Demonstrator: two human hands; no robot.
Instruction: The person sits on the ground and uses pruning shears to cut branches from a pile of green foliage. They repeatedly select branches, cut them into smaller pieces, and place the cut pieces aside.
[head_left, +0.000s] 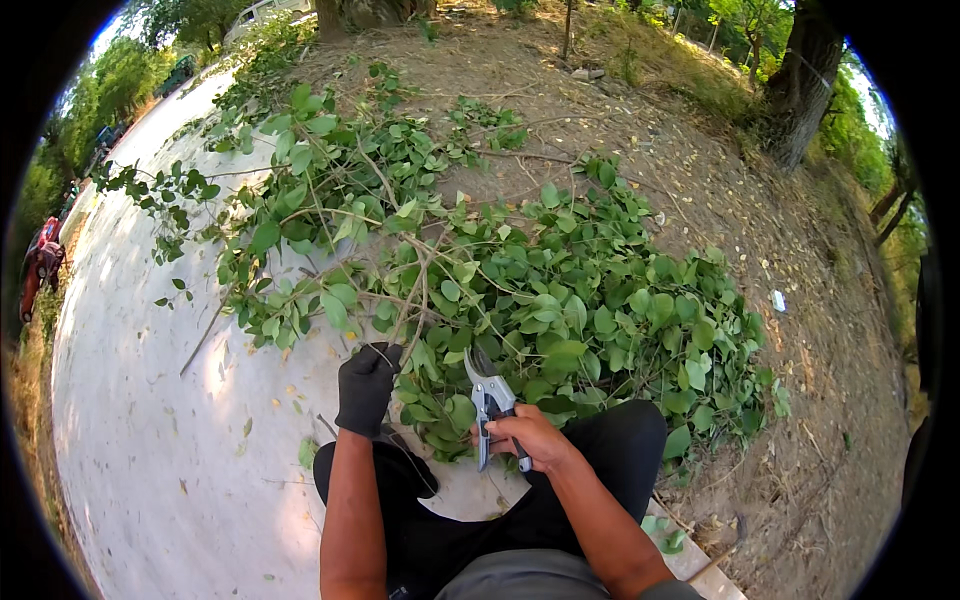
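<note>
My left hand (368, 386), in a black glove, grips the lower end of a leafy branch (422, 285) whose forked stems spread up and away from it. Bare, my right hand (525, 437) holds a pair of pruning shears (491, 401) with grey metal blades, pointing up and slightly left. The blades stand apart over the green leaves, right of the gloved hand; whether they touch a stem I cannot tell. A broad heap of cut leafy branches (607, 315) lies in front of my knees and to the right.
Pale pavement (150, 420) runs along the left, with a loose stick (204, 336) on it. Dry soil with fallen leaves (832, 420) slopes away on the right, where a tree trunk (802, 90) stands. A small white object (778, 301) lies there. Red vehicles (41, 262) are far left.
</note>
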